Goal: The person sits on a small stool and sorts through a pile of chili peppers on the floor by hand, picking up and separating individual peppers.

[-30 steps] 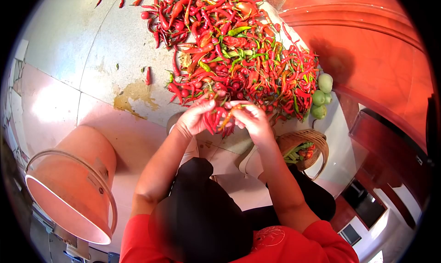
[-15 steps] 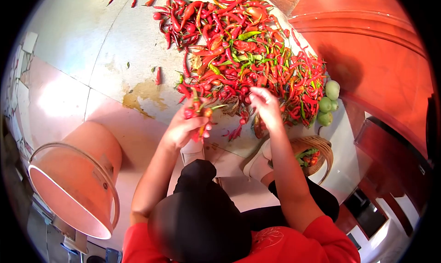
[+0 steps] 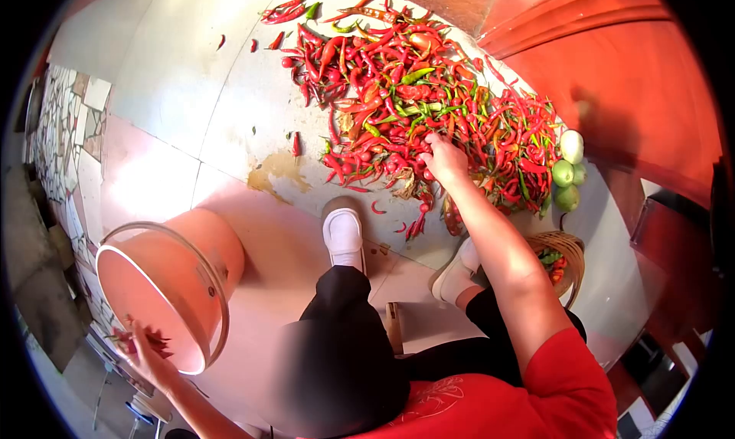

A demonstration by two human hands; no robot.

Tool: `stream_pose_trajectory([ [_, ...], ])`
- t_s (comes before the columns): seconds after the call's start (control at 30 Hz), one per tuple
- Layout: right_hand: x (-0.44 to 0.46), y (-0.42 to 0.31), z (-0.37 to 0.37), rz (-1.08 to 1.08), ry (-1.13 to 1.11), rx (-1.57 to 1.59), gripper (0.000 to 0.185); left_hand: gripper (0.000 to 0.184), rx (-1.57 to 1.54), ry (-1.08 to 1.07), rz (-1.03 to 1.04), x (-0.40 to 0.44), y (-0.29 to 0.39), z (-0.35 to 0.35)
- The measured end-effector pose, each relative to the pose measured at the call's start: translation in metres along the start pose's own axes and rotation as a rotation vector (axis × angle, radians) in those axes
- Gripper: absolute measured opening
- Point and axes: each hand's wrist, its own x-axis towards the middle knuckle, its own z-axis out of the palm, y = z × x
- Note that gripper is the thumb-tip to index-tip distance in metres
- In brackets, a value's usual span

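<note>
My left hand [image 3: 145, 356] is at the mouth of the pinkish bucket [image 3: 218, 244], at the lower left, with red chili peppers [image 3: 121, 338] at its fingers; their shadow falls on the bucket's inner wall. The hand's grip on them is hard to make out. Over the lower middle of the big chili pile [image 3: 413, 94], my right hand [image 3: 445, 162] touches the peppers with its fingers bent together. Whatever lies between those fingertips is too small to name. The pile is mostly red, with some green and orange peppers.
Green round fruits [image 3: 566, 174] lie at the pile's right end. A wicker basket [image 3: 570, 255] holding peppers stands beside my right leg. My shoes [image 3: 342, 232] are just below the pile. Loose chilies [image 3: 296, 144] lie to its left, and a red structure [image 3: 635, 79] rises at the right.
My left hand has moved from in front of the pile down and left to the bucket with the peppers. My right hand has come down onto the pile. The view has shifted left.
</note>
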Motion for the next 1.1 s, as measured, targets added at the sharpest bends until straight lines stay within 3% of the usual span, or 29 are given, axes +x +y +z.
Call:
stream_pose_trajectory([
  [0.03, -0.002, -0.001, -0.007, 0.033, -0.109, -0.020, 0.037, 0.062, 0.154, -0.188, -0.250, 0.024, -0.028, -0.026],
  [0.07, -0.001, 0.005, -0.002, 0.048, -0.180, 0.005, 0.034, 0.067, 0.191, -0.117, -0.291, 0.019, -0.034, -0.021],
  [0.1, -0.007, 0.009, 0.000, -0.007, -0.101, 0.056, 0.027, 0.073, 0.228, -0.046, -0.335, 0.007, -0.030, -0.011],
  [0.17, -0.008, 0.016, -0.013, 0.005, -0.217, 0.005, 0.022, 0.075, 0.372, -0.054, -0.287, -0.012, -0.004, 0.006],
  [0.23, -0.010, 0.014, -0.020, 0.077, -0.147, 0.179, 0.019, 0.069, 0.457, -0.019, 0.261, -0.034, 0.026, 0.029],
  [0.3, -0.011, 0.011, -0.012, -0.016, -0.152, 0.197, 0.018, 0.049, 0.304, -0.216, 0.724, -0.061, 0.043, 0.062],
  [0.33, -0.013, 0.007, -0.006, -0.107, -0.114, 0.215, 0.021, 0.044, 0.410, -0.299, 0.792, -0.067, 0.029, 0.068],
  [0.37, -0.014, 0.002, 0.002, -0.197, -0.074, 0.238, 0.023, 0.036, 0.292, -0.525, 0.839, -0.085, 0.038, 0.099],
  [0.4, -0.014, -0.002, 0.009, -0.278, -0.033, 0.248, 0.027, 0.029, 0.168, -0.767, 0.845, -0.103, 0.048, 0.130],
  [0.43, -0.010, -0.005, 0.018, -0.251, 0.001, 0.142, 0.029, 0.019, 0.230, -0.954, 0.699, -0.121, 0.055, 0.163],
  [0.5, -0.009, -0.019, 0.026, -0.164, 0.006, -0.033, 0.034, 0.017, 0.190, -1.231, 0.326, -0.148, 0.007, 0.230],
  [0.57, -0.014, -0.025, 0.035, -0.236, 0.070, -0.132, 0.035, 0.020, 0.276, -1.410, 0.590, -0.174, -0.053, 0.291],
  [0.63, -0.014, -0.023, 0.041, -0.253, 0.141, -0.118, 0.026, 0.040, 0.376, -1.398, 0.846, -0.208, -0.088, 0.332],
  [0.7, -0.011, -0.015, 0.043, -0.243, 0.160, 0.070, 0.024, 0.042, 0.517, -1.452, 0.837, -0.236, -0.086, 0.348],
  [0.77, -0.010, -0.004, 0.039, -0.224, 0.119, 0.308, 0.019, 0.044, 0.393, -1.327, 1.111, -0.257, -0.098, 0.359],
  [0.8, -0.015, 0.002, 0.036, -0.117, 0.042, 0.512, 0.015, 0.044, 0.383, -1.330, 1.108, -0.260, -0.102, 0.359],
  [0.87, -0.020, 0.017, 0.034, -0.172, 0.104, 0.591, 0.015, 0.047, 0.360, -1.524, 1.220, -0.267, -0.110, 0.352],
  [0.9, -0.022, 0.025, 0.035, -0.192, 0.113, 0.604, 0.017, 0.047, 0.350, -1.531, 1.211, -0.269, -0.113, 0.348],
  [0.93, -0.026, 0.034, 0.034, -0.060, -0.016, 0.583, 0.019, 0.047, 0.363, -1.594, 1.216, -0.269, -0.116, 0.345],
  [1.0, -0.038, 0.029, 0.028, -0.037, 0.012, 0.680, 0.020, 0.048, 0.375, -1.652, 1.223, -0.266, -0.118, 0.342],
  [1.03, -0.041, 0.027, 0.025, -0.012, 0.040, 0.783, 0.020, 0.042, 0.327, -1.672, 1.121, -0.265, -0.119, 0.340],
  [1.07, -0.041, 0.027, 0.024, -0.161, 0.158, 0.733, 0.023, 0.036, 0.280, -1.692, 1.019, -0.265, -0.120, 0.338],
  [1.1, -0.045, 0.029, 0.021, -0.156, 0.160, 0.731, 0.023, 0.031, 0.231, -1.713, 0.916, -0.265, -0.121, 0.337],
])
